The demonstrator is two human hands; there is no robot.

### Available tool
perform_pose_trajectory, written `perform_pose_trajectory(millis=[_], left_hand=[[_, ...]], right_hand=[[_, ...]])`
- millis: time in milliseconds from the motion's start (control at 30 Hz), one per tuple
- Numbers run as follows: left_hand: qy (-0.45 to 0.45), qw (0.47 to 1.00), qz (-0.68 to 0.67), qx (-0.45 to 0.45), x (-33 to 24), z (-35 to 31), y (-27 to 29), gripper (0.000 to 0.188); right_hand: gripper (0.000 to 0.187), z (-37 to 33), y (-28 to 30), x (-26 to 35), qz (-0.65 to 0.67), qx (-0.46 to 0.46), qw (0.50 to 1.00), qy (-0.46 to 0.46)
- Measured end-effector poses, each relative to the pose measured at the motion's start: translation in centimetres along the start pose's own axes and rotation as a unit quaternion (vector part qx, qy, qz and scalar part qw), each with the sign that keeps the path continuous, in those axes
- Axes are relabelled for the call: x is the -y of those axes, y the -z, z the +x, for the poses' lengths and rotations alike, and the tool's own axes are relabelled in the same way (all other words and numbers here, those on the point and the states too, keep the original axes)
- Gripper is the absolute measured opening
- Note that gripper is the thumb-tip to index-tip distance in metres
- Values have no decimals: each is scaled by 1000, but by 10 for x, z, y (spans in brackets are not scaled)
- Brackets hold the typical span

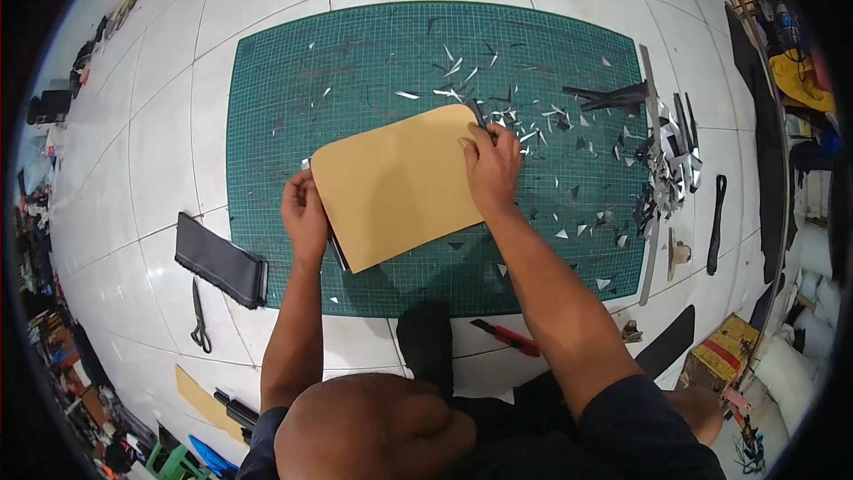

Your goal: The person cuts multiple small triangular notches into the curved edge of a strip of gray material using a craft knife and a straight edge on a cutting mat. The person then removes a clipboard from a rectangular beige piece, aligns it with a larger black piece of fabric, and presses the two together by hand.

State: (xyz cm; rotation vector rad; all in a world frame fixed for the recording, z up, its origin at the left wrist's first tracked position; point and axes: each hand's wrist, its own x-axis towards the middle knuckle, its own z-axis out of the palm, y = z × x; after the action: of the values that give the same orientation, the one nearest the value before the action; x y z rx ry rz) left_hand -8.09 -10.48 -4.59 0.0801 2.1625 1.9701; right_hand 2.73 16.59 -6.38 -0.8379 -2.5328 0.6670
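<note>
A tan cardboard sheet [391,182] with rounded far corners lies tilted over the green cutting mat [275,80]. Dark material shows along its left and right edges, mostly hidden beneath it. With curled fingers, my left hand [304,209] grips the sheet's left edge. My right hand [494,164] holds the right edge near the far corner, thumb on top and fingers at the dark strip there. Small black and silvery offcuts [551,116] are scattered on the mat to the right of the sheet.
Left of the mat lie a folded dark fabric piece [220,262] and scissors [200,320]. A red cutter knife [506,336] rests near my foot [425,342]. Heaped scraps [671,156], a metal ruler [651,240] and a black strap [716,222] lie along the right side.
</note>
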Motion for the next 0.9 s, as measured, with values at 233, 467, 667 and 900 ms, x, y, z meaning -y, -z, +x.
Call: perform_pose_trajectory(millis=[233,467,667,900], left_hand=[[24,913,407,-20,-5,-27,0,61],[-30,912,407,-46,7,-32,-8,58],[-12,917,399,-21,1,-34,-9,54],[-49,924,378,-31,14,-32,-4,51]], right_hand=[[32,-2,-3,4,-50,-37,998,31],[31,0,-2,7,-43,-9,998,39],[32,-1,-5,7,-57,23,998,15],[33,-3,-9,10,-35,-7,999,37]])
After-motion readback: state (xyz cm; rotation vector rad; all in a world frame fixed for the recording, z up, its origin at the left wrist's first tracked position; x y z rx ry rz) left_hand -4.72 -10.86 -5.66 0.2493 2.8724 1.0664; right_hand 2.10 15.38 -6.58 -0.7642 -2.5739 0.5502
